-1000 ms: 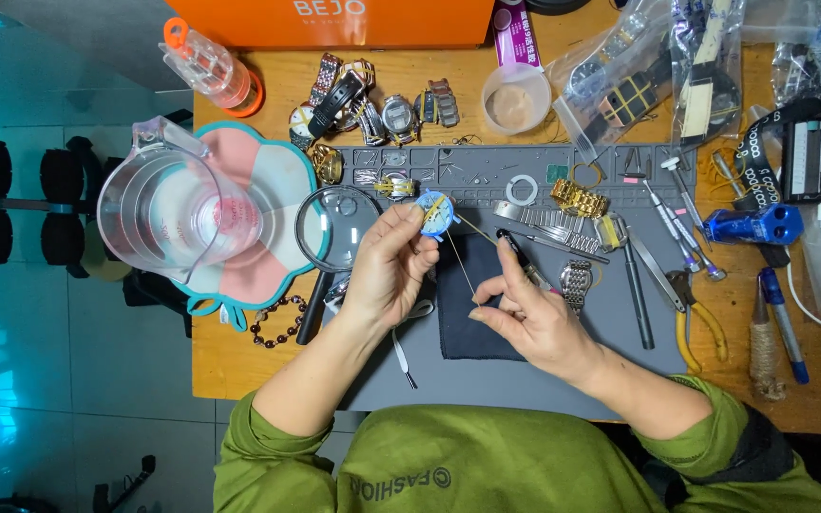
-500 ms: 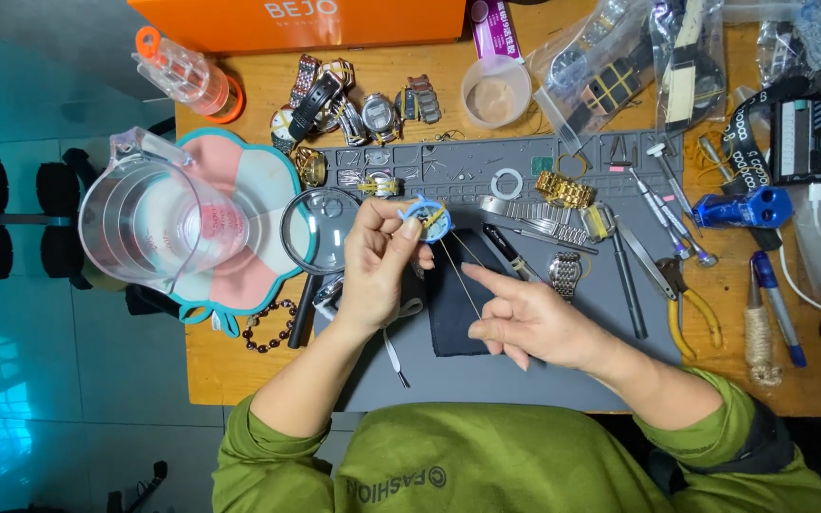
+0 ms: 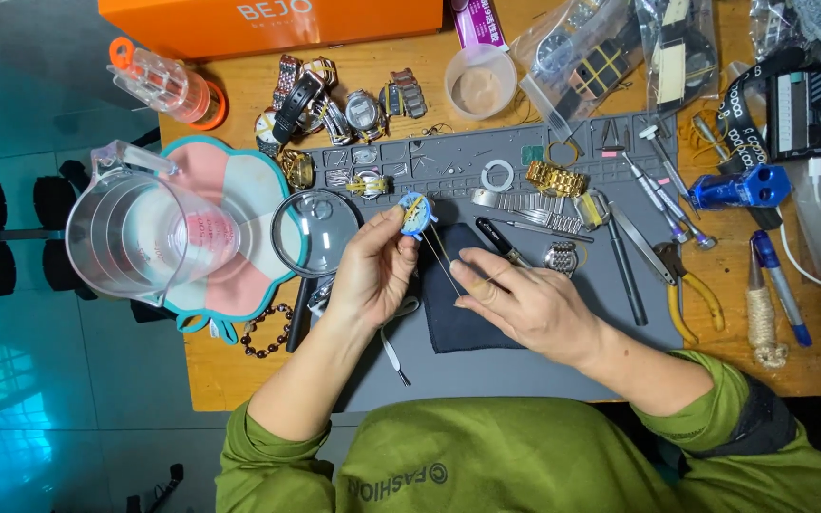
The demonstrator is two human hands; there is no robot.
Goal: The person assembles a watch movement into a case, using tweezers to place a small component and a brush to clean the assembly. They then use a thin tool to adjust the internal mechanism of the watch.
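Over the grey rubbery work mat on our wooden table, our left hand pinches a small round blue-rimmed watch part between thumb and fingertips, while our right hand, palm down, closes on thin metal tweezers whose tips reach that part. A long orange box lies along the far edge, with clear plastic bags at the upper right and a clear plastic measuring jug to our left.
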